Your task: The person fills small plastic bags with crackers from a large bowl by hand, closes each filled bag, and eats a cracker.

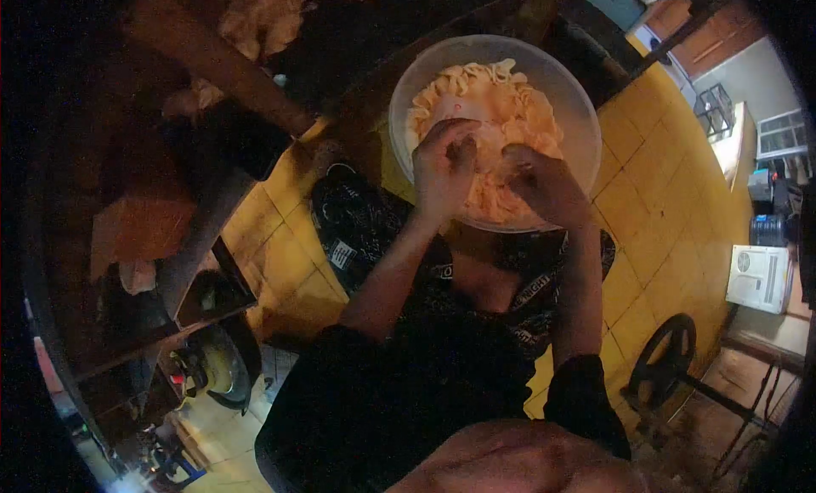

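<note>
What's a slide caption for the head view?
Left hand, right hand over a bowl of curled pieces, yellow tiles below.

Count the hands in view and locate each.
2: the left hand over the left half of the bowl, the right hand over its right half. Darkness could hide others.

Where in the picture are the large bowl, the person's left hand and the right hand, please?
Large bowl [580, 119]: head view, bare inner wall, right side.
Left hand [442, 167]: head view, middle of the hand.
Right hand [549, 184]: head view, middle of the hand.

The bowl [580, 127] seems smooth, translucent plastic, the trousers [374, 225] matt cloth, the floor [659, 183] smooth tile.
</note>
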{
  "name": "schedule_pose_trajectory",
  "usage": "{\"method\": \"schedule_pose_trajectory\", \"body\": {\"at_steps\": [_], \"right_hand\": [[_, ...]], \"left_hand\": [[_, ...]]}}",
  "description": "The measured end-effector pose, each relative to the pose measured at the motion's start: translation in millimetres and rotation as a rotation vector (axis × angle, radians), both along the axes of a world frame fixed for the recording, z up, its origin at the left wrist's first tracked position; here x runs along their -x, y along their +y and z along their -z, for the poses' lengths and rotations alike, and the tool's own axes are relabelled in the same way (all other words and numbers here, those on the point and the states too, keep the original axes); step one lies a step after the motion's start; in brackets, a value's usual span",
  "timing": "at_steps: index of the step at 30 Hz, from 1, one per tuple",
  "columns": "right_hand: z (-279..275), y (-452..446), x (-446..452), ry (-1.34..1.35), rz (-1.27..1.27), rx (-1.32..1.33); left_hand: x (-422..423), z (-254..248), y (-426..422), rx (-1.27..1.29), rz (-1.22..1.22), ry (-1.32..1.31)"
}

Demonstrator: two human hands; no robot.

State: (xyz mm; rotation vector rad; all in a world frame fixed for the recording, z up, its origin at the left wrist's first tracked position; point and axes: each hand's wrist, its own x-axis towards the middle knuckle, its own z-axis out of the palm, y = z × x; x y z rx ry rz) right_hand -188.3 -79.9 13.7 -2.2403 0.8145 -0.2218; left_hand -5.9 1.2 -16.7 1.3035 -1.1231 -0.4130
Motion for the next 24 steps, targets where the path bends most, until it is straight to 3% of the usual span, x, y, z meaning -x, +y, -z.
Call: {"method": "schedule_pose_trajectory", "body": {"at_steps": [2, 3, 5, 8, 9, 11, 15, 17, 20, 24], "right_hand": [[-2, -2, 10, -0.385, 0.161, -0.1], [-5, 0, 10, -0.387, 0.166, -0.1], [-11, 5, 4, -0.677, 0.341, -0.391], [-21, 18, -8, -0.889, 0.326, -0.58], [-13, 19, -10, -0.892, 0.333, -0.579], [11, 15, -15, -0.838, 0.264, -0.452], [13, 13, -12, -0.707, 0.199, -0.209], [14, 13, -10, -0.704, 0.214, -0.333], [-9, 15, -8, -0.657, 0.294, -0.541], [1, 13, -8, -0.763, 0.237, -0.321]], "left_hand": [[4, -12, 4, -0.102, 0.04, 0.127], [5, -11, 4, -0.103, 0.045, 0.126], [4, -6, 0, -0.154, 0.088, 0.168], [3, -6, -2, -0.193, 0.249, 0.285], [3, -3, -4, -0.196, 0.256, 0.284], [0, 5, -12, 0.012, 0.253, -0.048], [4, -11, -4, -0.155, 0.273, -0.023], [4, -14, -4, -0.213, 0.367, 0.191], [2, -4, -7, -0.146, 0.432, 0.299], [4, -5, -7, -0.141, 0.337, 0.088]]}}
